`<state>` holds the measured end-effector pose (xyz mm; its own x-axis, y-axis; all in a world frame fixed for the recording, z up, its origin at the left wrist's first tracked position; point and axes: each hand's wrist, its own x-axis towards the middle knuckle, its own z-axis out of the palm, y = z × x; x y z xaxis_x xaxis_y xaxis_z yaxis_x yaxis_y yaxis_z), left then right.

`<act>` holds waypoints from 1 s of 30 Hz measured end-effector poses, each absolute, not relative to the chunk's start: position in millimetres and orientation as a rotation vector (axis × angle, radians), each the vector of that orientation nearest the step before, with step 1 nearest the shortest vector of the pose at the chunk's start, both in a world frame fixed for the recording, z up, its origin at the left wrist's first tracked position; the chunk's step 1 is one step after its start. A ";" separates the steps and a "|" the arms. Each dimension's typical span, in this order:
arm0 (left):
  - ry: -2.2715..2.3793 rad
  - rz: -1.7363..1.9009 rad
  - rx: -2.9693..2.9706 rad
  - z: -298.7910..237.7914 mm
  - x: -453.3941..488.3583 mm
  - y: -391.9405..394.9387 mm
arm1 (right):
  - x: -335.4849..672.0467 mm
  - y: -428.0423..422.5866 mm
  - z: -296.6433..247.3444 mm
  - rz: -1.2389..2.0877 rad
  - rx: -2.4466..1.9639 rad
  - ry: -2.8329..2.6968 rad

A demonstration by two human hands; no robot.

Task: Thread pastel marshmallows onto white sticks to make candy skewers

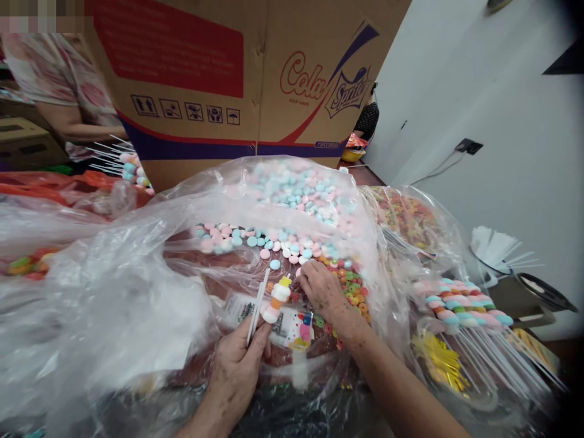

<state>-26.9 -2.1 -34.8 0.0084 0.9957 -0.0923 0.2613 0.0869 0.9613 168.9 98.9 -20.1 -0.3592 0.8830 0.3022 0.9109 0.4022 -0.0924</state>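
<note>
My left hand grips a white stick with a few sweets threaded on it, the candy skewer, together with a spare white stick. My right hand reaches into an open clear plastic bag, fingertips down among small ring-shaped coloured sweets. Pink, blue and white disc sweets lie just beyond in the same bag. A printed packet label lies under the skewer.
A large cardboard box stands behind the bags. Finished twisted candy skewers with long white sticks lie at the right, next to gold twist ties. Another person stands at the far left with more skewers.
</note>
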 end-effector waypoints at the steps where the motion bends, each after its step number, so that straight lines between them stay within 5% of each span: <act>1: 1.423 0.989 1.341 -34.8 -27.1 -2.3 | 168.7 98.6 -20.6 -0.141 -1.580 -2.381; 13: 1.387 1.011 1.332 -39.7 -26.3 -1.7 | 159.3 102.4 -27.7 -0.149 -1.632 -2.358; 23: 1.395 0.994 1.460 -30.6 -22.7 -2.6 | 170.5 97.1 8.7 1.352 -1.130 -1.128; 30: 1.418 0.965 1.538 -29.8 -24.8 -0.9 | 162.5 88.4 22.4 1.538 -1.016 -0.973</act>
